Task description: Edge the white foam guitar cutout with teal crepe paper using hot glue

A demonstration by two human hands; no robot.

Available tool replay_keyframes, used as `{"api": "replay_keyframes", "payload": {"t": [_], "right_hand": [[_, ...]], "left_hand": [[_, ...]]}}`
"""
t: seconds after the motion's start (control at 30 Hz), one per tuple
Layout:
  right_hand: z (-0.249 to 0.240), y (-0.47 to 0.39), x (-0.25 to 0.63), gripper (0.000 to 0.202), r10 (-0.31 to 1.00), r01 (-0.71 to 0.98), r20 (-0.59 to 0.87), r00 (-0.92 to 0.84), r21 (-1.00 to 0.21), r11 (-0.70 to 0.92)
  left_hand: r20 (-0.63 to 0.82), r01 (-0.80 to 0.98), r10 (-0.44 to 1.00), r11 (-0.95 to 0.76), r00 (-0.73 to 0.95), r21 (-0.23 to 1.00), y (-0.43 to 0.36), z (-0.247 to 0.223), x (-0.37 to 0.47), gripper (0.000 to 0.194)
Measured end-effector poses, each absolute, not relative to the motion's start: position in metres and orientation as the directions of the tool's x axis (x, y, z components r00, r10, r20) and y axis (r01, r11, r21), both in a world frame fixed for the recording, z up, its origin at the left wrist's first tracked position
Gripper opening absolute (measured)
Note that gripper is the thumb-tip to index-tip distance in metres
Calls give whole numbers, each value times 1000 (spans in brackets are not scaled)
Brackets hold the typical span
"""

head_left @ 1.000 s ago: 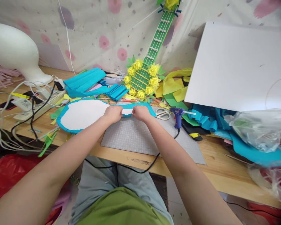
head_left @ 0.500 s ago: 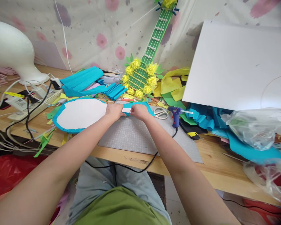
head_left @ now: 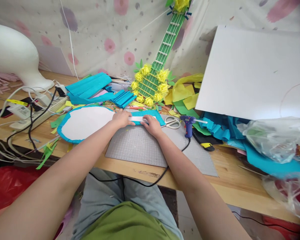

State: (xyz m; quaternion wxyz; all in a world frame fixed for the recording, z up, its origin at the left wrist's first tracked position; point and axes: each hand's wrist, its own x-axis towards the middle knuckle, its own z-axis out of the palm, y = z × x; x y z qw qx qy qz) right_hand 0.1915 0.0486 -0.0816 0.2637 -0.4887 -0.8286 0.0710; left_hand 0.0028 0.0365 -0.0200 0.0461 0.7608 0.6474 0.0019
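Observation:
A guitar-shaped white board (head_left: 87, 122) lies flat, its rounded body at the left bordered with blue crepe paper and its narrow neck pointing right. My left hand (head_left: 122, 119) is closed on the neck where it joins the body. Farther along the neck, my right hand (head_left: 152, 126) grips across it, with thumb and fingers at the blue paper (head_left: 158, 116) folded against its edges. Under the neck is a grey cutting mat (head_left: 136, 145). White-handled scissors (head_left: 172, 122) lie just right of the neck's end, their blades hidden.
A blue glue gun (head_left: 188, 125) stands right of the scissors, its cord crossing the mat. Behind, a green paper guitar (head_left: 162, 53) with yellow flowers leans on the wall. A power strip (head_left: 37, 113) with tangled cables is at left; a plastic bag (head_left: 270, 140) at right.
My right hand's fingers have loosened from a tight pinch and spread over the neck, slightly to the right. My left hand stays in place at the neck's base.

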Motion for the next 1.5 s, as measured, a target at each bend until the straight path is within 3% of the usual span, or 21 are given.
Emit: {"api": "replay_keyframes", "payload": {"t": [0.3,0.47,0.63,0.83,0.93,1.13,1.5], "right_hand": [[-70,52,194,27,868,764,302,-393,-419,491],[-60,40,217,32,845,684,283,-455,-497,534],[-67,30,231,42,738,643,318,-596,-362,675],[-73,28,223,15,749,715,345,-566,-247,654],[-72,26,222,13,784,765,328,-528,-218,606],[-70,23,220,16,837,812,282,-469,-234,535],[-64,28,222,14,869,810,255,-425,-322,491]], "left_hand": [[-81,977,988,-114,130,179,39,-22,-1,54],[-61,970,979,-183,195,158,35,-20,-16,52],[-95,973,972,-203,214,112,35,-15,-29,51],[79,915,916,-398,393,65,19,-21,5,65],[160,897,905,-417,394,150,9,-31,30,55],[138,916,942,-331,306,226,10,-52,46,23],[88,929,967,-253,238,269,23,-44,41,19]]}}
